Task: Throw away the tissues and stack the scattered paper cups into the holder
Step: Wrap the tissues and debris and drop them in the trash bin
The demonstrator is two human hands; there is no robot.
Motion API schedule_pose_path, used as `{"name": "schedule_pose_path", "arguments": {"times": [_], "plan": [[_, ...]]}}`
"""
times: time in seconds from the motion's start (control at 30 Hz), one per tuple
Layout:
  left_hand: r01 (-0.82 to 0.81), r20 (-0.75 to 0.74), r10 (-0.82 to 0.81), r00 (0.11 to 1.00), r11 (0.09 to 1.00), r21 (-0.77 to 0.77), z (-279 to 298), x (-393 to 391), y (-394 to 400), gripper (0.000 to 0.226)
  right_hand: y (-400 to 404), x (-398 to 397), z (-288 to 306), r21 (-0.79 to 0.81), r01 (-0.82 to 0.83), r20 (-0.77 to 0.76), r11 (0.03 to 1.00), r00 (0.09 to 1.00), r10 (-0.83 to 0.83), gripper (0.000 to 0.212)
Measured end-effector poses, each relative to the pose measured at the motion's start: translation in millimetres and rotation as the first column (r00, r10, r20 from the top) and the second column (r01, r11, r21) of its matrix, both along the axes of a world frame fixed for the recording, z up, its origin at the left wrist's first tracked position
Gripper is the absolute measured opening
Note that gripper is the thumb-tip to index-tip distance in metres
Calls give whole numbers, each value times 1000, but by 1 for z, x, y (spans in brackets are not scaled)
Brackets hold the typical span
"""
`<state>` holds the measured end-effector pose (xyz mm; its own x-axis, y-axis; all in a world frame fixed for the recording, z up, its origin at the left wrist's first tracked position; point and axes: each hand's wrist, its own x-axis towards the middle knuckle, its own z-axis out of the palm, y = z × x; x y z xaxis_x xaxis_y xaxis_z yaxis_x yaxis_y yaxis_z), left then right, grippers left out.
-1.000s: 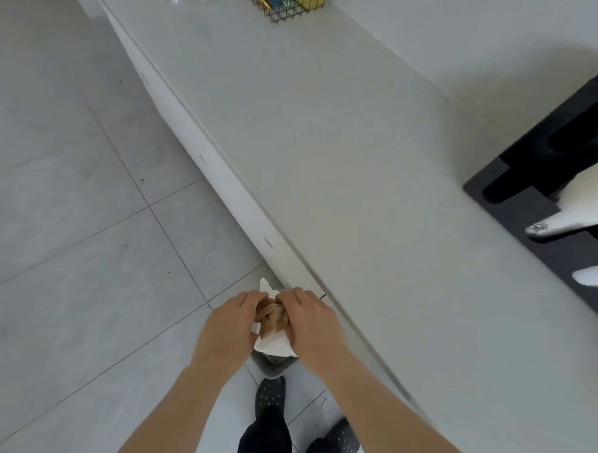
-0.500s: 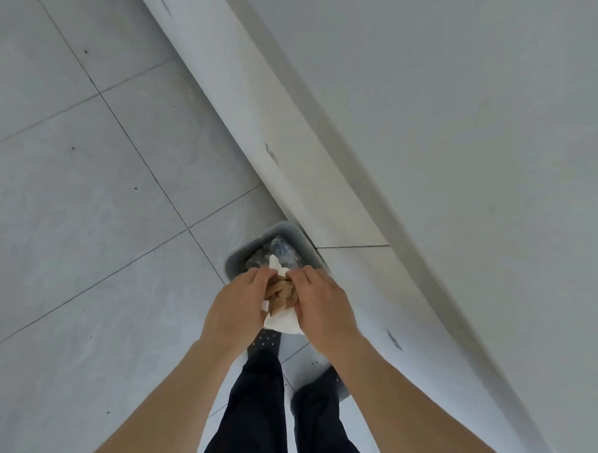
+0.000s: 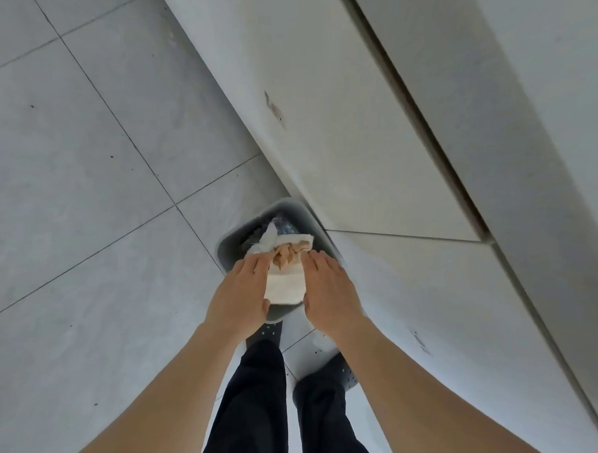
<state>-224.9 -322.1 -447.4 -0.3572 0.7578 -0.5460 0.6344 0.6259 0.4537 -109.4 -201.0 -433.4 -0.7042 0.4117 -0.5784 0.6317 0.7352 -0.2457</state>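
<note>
Grey tiled floor, white cabinet front to your right. Tissues [image 3: 285,277], a white-and-tan wad, sit between both hands directly above the bin [image 3: 237,236]. Left hand [image 3: 240,292] and right hand [image 3: 328,293] flank the wad, fingers extended and loosening. Spread both hands evenly so the wad falls inside the rim.

Bare forearms, dark trousers [image 3: 256,397], perforated grey clogs [image 3: 265,332]
</note>
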Motion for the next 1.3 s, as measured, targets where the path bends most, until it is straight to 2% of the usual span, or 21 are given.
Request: {"name": "schedule_pose_path", "arguments": {"times": [0.17,0.3,0.63,0.9,1.0,1.1,1.3], "plan": [[27,-46,-26,999,1000,12,25,-4,-2,67,2,-5,30,-23,38,-25,999,999,-38,57],[47,-115,-40,993,998,52,58,-16,-1,58,1,-13,62,-19,45,-54,999,997,-46,56],[34,-249,-9,968,995,99,180,-46,-3,58,-2,-31,181,11,53,-137,999,989,-51,63],[36,-330,18,944,987,157,291,-60,-10,57,-17,-40,287,135,19,-273,991,962,19,48],[39,-363,29,931,983,178,326,-64,-8,59,-21,-43,322,164,18,-318,986,947,35,49],[58,-388,17,922,982,181,357,-66,-2,63,-18,-43,354,201,42,-351,979,936,32,55],[147,-407,-40,912,961,236,408,-59,38,65,19,-11,407,288,167,-420,943,907,-32,51]]}}
